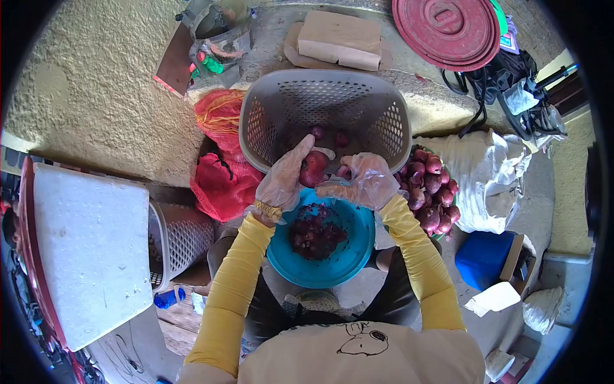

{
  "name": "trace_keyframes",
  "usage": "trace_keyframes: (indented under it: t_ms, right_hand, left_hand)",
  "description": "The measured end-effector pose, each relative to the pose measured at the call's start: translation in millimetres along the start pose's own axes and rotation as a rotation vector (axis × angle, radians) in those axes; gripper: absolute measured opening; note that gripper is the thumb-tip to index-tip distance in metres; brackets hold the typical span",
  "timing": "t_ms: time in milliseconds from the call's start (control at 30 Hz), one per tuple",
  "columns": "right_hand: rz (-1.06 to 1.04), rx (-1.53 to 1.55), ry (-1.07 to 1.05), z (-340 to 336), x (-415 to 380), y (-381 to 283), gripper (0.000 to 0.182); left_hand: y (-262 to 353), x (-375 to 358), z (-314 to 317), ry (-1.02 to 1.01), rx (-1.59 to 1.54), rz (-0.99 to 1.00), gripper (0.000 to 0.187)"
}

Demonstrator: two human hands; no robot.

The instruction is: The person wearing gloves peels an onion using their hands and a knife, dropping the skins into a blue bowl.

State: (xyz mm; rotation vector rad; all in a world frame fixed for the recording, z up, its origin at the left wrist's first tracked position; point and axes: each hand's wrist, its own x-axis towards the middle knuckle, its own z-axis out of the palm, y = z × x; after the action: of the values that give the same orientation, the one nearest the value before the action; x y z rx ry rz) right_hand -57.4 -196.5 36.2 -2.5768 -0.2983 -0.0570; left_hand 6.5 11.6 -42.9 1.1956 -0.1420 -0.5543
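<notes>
My left hand point(288, 176), in a clear plastic glove, is closed around a red onion point(313, 169) at the near rim of the grey perforated basket point(326, 86). My right hand point(366, 180), gloved as well, is curled just to the right of that onion. A small purple-red piece point(344, 172) shows between its thumb and fingers; whether it is gripped there, I cannot make out. Several red onions point(341, 139) lie in the basket. Below my hands stands a turquoise basin point(278, 256) with dark onion skins point(315, 235) in it.
A heap of red onions point(432, 185) sits to the right, beside a white sack point(489, 182). On the left are a red mesh bag point(224, 182), another perforated basket point(185, 240) and a white foam board point(89, 249). Cardboard point(339, 40) and a red lid point(448, 29) lie behind.
</notes>
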Motion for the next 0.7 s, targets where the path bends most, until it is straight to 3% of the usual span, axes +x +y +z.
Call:
trace_keyframes:
  t_ms: [267, 467, 533, 667, 700]
  right_hand:
    - [0.025, 0.06, -0.113, 0, 2, 1, 0.082]
    - [-0.159, -0.056, -0.002, 10, -1, -1, 0.07]
    - [-0.139, -0.218, -0.182, 12, -2, -5, 0.064]
    - [-0.205, -0.198, -0.233, 1, -6, -26, 0.065]
    - [-0.194, -0.175, -0.21, 0, -6, -28, 0.067]
  left_hand:
    - [-13, 3, -3, -0.011, -0.072, -0.019, 0.05]
    - [3, -1, 5, -0.019, -0.115, -0.029, 0.052]
    - [51, -15, 27, 0.039, -0.419, -0.32, 0.054]
    - [31, -4, 10, 0.055, -0.429, -0.292, 0.054]
    - [29, -4, 8, 0.047, -0.216, -0.153, 0.051]
